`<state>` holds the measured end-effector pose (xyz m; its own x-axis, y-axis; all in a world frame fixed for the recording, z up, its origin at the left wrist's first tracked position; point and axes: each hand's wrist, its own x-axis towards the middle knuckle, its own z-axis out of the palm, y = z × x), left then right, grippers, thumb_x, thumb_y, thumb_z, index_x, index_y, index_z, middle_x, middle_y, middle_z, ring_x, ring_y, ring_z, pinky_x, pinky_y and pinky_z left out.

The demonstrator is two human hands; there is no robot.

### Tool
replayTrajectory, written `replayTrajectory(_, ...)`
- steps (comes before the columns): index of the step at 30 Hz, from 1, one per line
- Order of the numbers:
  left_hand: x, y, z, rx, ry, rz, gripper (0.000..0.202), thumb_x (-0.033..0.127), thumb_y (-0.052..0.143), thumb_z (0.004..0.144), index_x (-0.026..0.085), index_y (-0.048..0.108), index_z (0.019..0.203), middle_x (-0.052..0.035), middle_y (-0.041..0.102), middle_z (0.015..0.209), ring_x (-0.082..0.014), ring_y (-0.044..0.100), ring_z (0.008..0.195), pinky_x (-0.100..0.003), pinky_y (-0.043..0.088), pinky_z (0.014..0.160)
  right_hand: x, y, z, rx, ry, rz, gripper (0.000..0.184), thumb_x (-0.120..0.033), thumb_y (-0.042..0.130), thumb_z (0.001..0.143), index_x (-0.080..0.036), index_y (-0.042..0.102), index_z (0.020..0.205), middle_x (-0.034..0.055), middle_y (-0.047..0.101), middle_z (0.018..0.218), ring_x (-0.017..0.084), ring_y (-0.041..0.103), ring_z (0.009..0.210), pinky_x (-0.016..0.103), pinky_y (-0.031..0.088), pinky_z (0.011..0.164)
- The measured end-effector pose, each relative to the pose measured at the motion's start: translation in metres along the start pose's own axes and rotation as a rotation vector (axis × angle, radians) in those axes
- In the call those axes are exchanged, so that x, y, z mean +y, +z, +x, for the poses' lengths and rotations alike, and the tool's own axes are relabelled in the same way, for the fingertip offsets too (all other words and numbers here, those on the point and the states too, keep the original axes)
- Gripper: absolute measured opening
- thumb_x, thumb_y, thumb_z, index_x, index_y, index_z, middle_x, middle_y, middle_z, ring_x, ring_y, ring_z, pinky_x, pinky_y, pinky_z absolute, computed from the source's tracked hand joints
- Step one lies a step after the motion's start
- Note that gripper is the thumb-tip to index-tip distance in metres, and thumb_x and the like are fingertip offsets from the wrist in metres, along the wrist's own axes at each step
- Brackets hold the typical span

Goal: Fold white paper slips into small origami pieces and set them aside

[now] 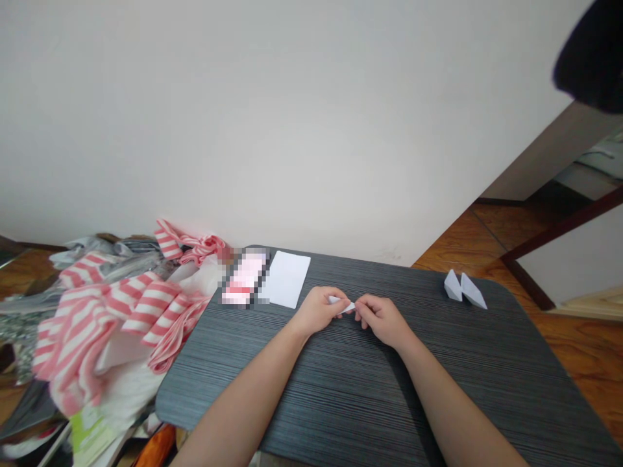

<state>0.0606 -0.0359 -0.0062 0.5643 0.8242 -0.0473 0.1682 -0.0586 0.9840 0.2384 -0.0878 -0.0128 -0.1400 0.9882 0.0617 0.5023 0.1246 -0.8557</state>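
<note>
Over the middle of the dark table, my left hand [321, 310] and my right hand [382, 318] come close together. Between them is a small piece of folded white paper [346, 307]. The left fingers are closed round its wider part, and the right thumb and fingertips pinch its narrow end. Much of the paper is hidden by the fingers. Left of my hands lies a stack of white paper [288, 279]. Two pointed folded paper pieces [452, 286] stand side by side toward the table's right end.
The dark wood-grain table [341, 402] meets a white wall [311, 130] behind. A phone-like object [246, 277], blurred out, lies at the table's left edge. Beside the table is a heap of pink-striped cloth [87, 324] and bags. A dark object [594, 58] hangs at upper right.
</note>
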Motion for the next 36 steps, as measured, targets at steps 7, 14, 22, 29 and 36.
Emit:
replayTrajectory(7, -0.0014, 0.0007, 0.0003, 0.025, -0.001, 0.038, 0.026, 0.035, 0.052, 0.077, 0.013, 0.066, 0.077, -0.0038, 0.064, 0.064, -0.0111, 0.055, 0.055, -0.02, 0.04, 0.052, -0.0026, 0.002, 0.0, 0.008, -0.012, 0.011, 0.025, -0.026, 0.043, 0.087, -0.018, 0.056, 0.067, -0.0019, 0.057, 0.053, 0.011, 0.053, 0.048, 0.022, 0.041, 0.053)
replayTrajectory(14, -0.002, 0.0022, -0.0007, 0.02, 0.002, 0.092, 0.027, 0.035, 0.052, 0.077, 0.012, 0.067, 0.077, -0.0035, 0.063, 0.062, -0.0117, 0.055, 0.056, -0.02, 0.039, 0.052, -0.0036, 0.0027, 0.0008, -0.004, -0.027, 0.006, 0.021, -0.026, 0.046, 0.085, -0.018, 0.056, 0.069, -0.0023, 0.055, 0.055, 0.011, 0.053, 0.048, 0.022, 0.04, 0.051)
replayTrajectory(22, -0.0034, -0.0016, 0.0005, 0.023, -0.007, 0.05, 0.031, 0.04, 0.048, 0.081, 0.013, 0.064, 0.083, -0.0029, 0.062, 0.062, -0.0118, 0.056, 0.054, -0.021, 0.041, 0.052, -0.0024, -0.0002, 0.0007, 0.053, -0.019, 0.023, 0.023, -0.027, 0.046, 0.085, -0.019, 0.054, 0.065, -0.0023, 0.054, 0.052, 0.011, 0.051, 0.048, 0.023, 0.04, 0.052)
replayTrajectory(29, -0.0041, -0.0004, -0.0001, 0.023, 0.026, 0.115, 0.03, 0.038, 0.046, 0.082, 0.014, 0.064, 0.08, -0.002, 0.061, 0.061, -0.0116, 0.055, 0.056, -0.021, 0.039, 0.053, -0.0034, 0.0, 0.0006, 0.0, -0.019, 0.021, 0.022, -0.026, 0.046, 0.085, -0.018, 0.056, 0.067, -0.0024, 0.055, 0.053, 0.011, 0.052, 0.048, 0.023, 0.04, 0.053)
replayTrajectory(36, -0.0037, 0.0, -0.0011, 0.019, 0.033, 0.111, 0.031, 0.04, 0.046, 0.082, 0.014, 0.063, 0.083, -0.0018, 0.061, 0.063, -0.0117, 0.055, 0.057, -0.021, 0.039, 0.053, -0.0041, -0.0014, 0.0005, 0.014, -0.005, 0.013, 0.025, -0.027, 0.046, 0.086, -0.018, 0.057, 0.066, -0.0015, 0.057, 0.053, 0.012, 0.053, 0.049, 0.023, 0.04, 0.053)
